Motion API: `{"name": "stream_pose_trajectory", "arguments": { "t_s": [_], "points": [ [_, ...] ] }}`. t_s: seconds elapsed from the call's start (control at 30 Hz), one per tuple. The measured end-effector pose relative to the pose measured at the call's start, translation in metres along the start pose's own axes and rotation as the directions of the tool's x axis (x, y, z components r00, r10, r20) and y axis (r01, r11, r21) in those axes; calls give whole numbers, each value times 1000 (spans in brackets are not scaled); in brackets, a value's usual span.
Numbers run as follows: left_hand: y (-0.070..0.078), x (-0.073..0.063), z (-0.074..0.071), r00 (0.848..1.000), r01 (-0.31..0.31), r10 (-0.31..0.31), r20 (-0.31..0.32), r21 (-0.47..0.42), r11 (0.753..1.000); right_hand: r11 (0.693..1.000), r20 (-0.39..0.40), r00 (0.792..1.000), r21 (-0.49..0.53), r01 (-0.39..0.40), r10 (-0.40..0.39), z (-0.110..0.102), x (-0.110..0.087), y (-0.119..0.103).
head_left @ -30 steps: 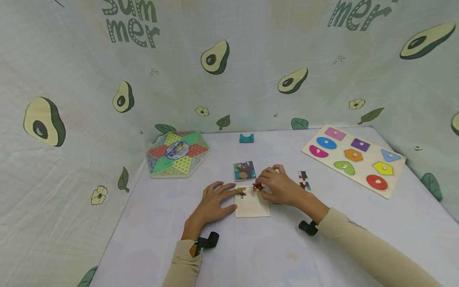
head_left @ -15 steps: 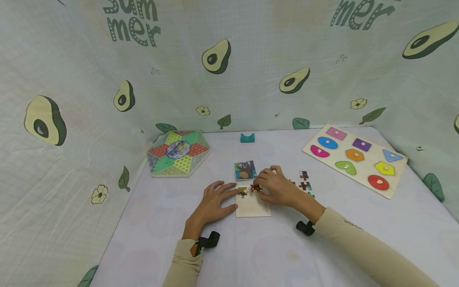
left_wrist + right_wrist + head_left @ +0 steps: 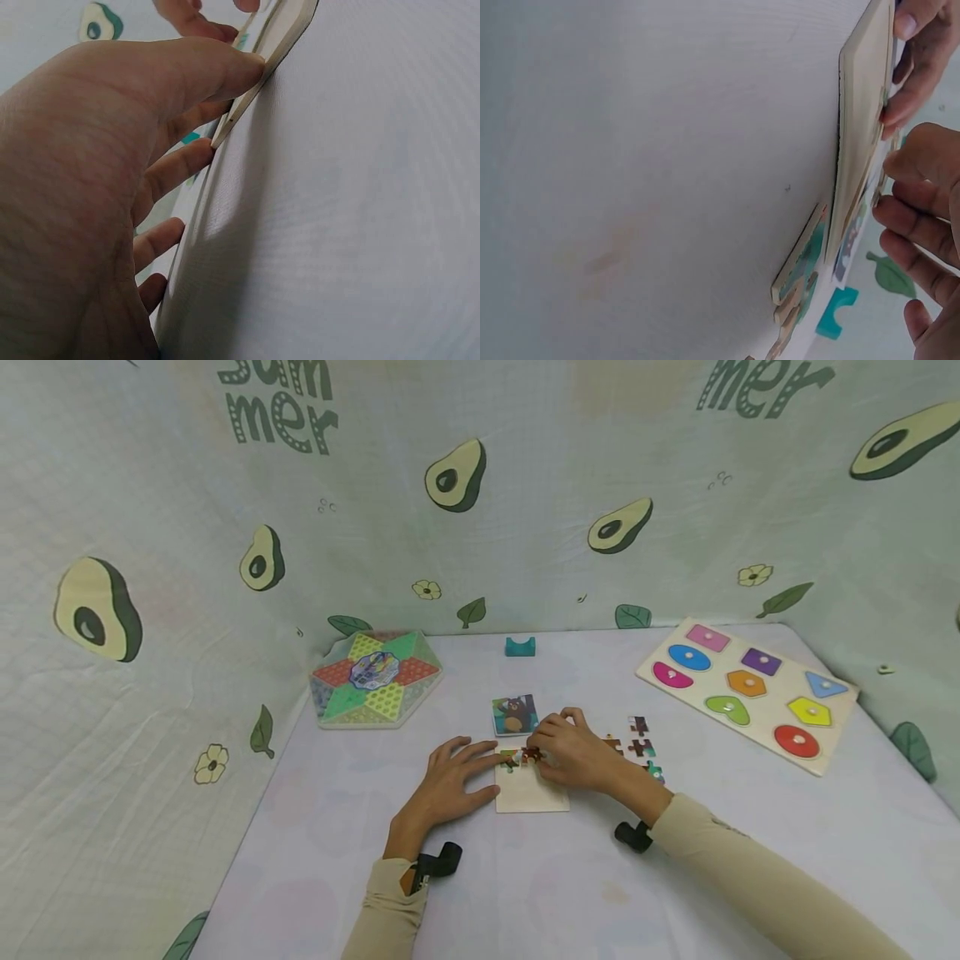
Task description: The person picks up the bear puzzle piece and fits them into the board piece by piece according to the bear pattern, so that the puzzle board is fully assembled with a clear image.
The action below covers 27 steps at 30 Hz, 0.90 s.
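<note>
Right hand (image 3: 572, 753) pinches brown piece (image 3: 531, 755), slid toward nine o'clock, now beside corner piece (image 3: 511, 767); row likely forming. Left hand (image 3: 452, 783) spread, touching tray (image 3: 531, 797).

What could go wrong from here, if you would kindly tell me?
The brown puzzle piece pinched by the right hand might not seat flat against the green piece at the board's corner, or could nudge it askew. The loose pieces lie close beside the right forearm, so a sideways move could scatter them. If the left hand, at the board's edge, pushes, the board might slide.
</note>
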<state>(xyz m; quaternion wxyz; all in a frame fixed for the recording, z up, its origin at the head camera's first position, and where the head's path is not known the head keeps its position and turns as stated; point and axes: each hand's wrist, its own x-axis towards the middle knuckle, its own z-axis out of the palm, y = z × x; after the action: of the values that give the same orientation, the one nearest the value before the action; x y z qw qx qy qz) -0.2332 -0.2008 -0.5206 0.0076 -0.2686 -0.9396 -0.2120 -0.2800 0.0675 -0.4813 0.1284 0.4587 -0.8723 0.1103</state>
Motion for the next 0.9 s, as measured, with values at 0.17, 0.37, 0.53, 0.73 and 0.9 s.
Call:
{"name": "stream_pose_trajectory", "arguments": {
  "t_s": [0.17,0.37,0.53,0.73,0.9],
  "points": [
    [1,0,-1,1000,5,-5,1,-3,1000,1000,5,1000,-25,3,-3,4,1,1],
    [1,0,0,1000,6,-6,-4,2,1000,999,28,1000,-47,-4,5,8,2,1],
    [0,1,-1,1000,17,-17,10,14,1000,998,45,999,-61,-8,11,9,4,0],
    [1,1,-1,1000,17,-17,13,20,1000,999,62,998,-46,-24,26,8,5,-2],
    [1,0,-2,1000,3,-3,-2,16,1000,999,63,998,-52,-2,5,8,4,-3]
  ]
}}
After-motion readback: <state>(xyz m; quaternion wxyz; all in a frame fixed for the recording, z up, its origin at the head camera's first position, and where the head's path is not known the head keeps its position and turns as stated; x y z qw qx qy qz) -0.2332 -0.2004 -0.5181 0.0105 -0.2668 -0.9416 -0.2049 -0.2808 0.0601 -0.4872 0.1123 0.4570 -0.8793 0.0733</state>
